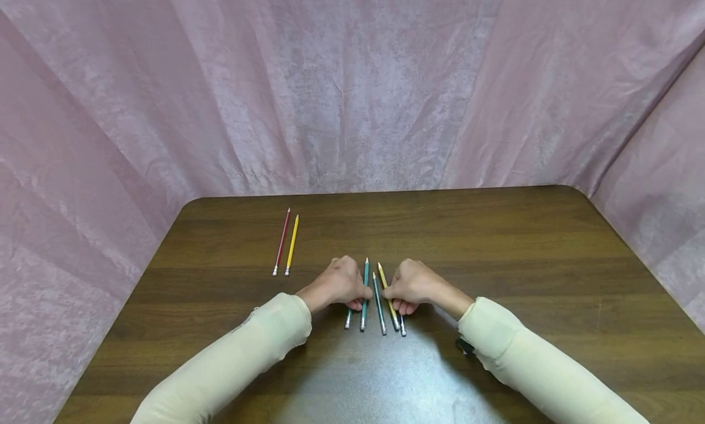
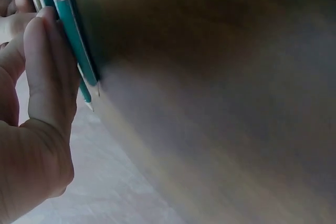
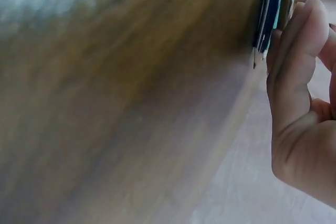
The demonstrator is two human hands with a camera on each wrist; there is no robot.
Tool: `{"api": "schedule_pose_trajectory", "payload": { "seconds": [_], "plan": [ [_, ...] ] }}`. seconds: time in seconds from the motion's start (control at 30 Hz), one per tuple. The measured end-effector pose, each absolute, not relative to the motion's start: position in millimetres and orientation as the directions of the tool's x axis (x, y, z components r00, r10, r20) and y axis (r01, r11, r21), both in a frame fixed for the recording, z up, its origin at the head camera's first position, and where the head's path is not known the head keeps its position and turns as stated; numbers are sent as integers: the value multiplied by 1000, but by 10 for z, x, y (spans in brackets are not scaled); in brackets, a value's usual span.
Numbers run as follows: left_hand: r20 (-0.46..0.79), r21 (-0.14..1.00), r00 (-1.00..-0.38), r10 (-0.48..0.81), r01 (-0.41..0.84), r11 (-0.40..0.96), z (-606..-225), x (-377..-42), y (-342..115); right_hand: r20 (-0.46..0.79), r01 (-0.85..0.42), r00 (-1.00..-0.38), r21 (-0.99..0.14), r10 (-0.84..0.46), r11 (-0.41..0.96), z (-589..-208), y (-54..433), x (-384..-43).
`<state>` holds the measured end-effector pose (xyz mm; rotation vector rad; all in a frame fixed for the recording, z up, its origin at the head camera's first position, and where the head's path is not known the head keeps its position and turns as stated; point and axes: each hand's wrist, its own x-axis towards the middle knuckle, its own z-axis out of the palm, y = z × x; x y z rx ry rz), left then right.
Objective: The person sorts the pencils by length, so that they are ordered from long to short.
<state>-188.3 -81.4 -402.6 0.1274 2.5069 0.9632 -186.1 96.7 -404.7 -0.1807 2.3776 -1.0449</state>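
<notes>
My left hand pinches a teal pencil, its thumb lying across the shaft. A second teal pencil lies partly hidden under the fingers of that hand. Facing it, my right hand pinches a yellow pencil. Beneath the right fingers a dark blue pencil is mostly covered; only its eraser end shows in the head view. Between the two hands another teal pencil lies untouched. These pencils point away from me, erasers near. The left wrist view shows teal pencils against the fingers.
Farther back on the left, a red pencil and a yellow pencil lie side by side on the brown wooden table. Pink curtains hang behind the table and along its sides.
</notes>
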Motion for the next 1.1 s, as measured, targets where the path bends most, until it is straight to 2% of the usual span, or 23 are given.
{"api": "schedule_pose_trajectory", "payload": {
  "seconds": [0.2, 0.4, 1.1],
  "plan": [
    [-337, 739, -901, 273, -73, 670, -3954, -1866, -871, -432, 160, -823, -799, -369, 579, -3976, 1063, -1915],
    [-306, 783, -913, 269, -81, 617, -3889, -1845, -920, -386, 122, -832, -827, -397, 548, -3881, 1109, -1942],
    [-250, 820, -937, 243, -71, 568, -3690, -1846, -1011, -333, 120, -855, -873, -398, 473, -3775, 1076, -1938]
  ]
}}
